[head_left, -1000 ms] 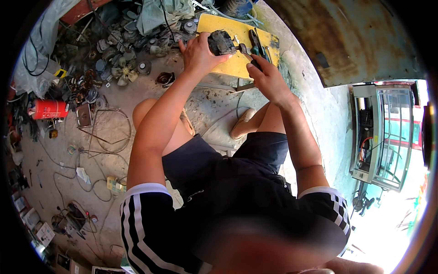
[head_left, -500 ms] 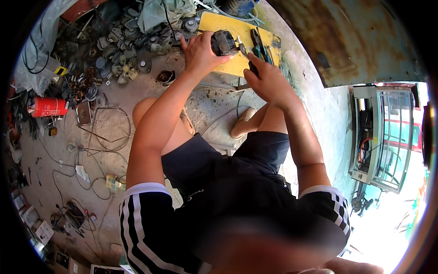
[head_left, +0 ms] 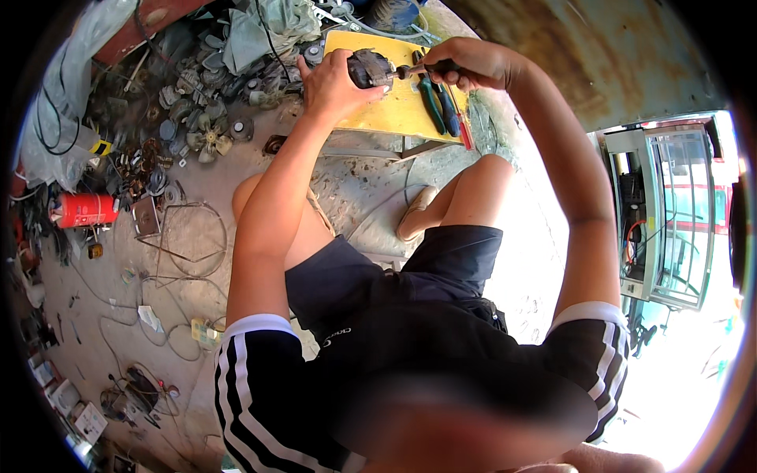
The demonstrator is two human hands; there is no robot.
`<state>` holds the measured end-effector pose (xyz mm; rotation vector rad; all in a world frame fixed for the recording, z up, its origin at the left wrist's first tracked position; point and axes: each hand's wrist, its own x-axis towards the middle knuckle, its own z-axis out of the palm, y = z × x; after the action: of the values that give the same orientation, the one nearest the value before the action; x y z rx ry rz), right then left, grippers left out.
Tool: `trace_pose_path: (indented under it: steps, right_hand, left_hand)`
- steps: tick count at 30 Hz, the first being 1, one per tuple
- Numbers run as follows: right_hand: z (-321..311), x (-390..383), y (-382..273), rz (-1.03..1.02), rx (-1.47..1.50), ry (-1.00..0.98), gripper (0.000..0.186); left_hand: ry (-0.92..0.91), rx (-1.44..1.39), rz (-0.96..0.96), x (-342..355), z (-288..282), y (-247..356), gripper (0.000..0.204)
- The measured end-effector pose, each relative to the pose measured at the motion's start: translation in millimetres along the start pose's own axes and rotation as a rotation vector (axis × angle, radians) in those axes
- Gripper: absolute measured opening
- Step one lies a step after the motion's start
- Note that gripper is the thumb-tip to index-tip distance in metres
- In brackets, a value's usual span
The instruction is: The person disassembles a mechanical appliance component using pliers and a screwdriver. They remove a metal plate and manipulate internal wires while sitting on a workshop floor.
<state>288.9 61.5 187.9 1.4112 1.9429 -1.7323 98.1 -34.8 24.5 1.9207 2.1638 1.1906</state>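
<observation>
My left hand (head_left: 330, 88) is wrapped round a dark, grimy electric motor (head_left: 367, 69) on the left part of a small yellow table (head_left: 355, 117). In my closed right hand (head_left: 477, 65) is a black-handled tool (head_left: 419, 69) with a slim metal shaft. It points left and meets the motor's shaft end; its exact kind is unclear. Just below the right hand lie green-handled pliers (head_left: 432, 109), a blue-handled tool (head_left: 450, 117) and a red, thin-handled tool (head_left: 464, 130), side by side on the tabletop.
Motor parts and a pale fan blade (head_left: 209, 143) are heaped left of the table. A red cylinder (head_left: 83, 210) and a bent wire frame (head_left: 192, 231) lie farther left. Cables (head_left: 118, 322) trail over the floor. A rusty metal panel (head_left: 583, 63) stands at the right.
My right hand has swung up and away, turning the tool from slanted to nearly level, its end at the motor. The pliers beneath are more exposed. My left hand stays on the motor.
</observation>
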Motion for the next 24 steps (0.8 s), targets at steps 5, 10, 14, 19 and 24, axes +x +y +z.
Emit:
trace_pose_path:
  steps: [5,10,14,19,24]
  right_hand:
    - [-3,4,-18,0.091,0.003,-0.041,0.02]
    - [-35,76,-5,0.326,0.062,-0.169,0.018]
    - [-25,88,-16,0.315,0.003,-0.219,0.017]
    - [11,27,-14,0.208,-0.02,-0.032,0.014]
    - [39,6,26,0.168,0.105,-0.013,0.014]
  left_hand:
    - [-0.002,0.007,0.022,9,18,-23,0.088]
    - [-0.102,-0.068,0.086,21,27,-25,0.088]
    - [-0.022,-0.266,-0.006,21,32,-40,0.095]
    - [-0.134,-0.124,-0.039,19,17,-30,0.098]
    - [-0.076,0.024,0.049,-5,9,-6,0.092]
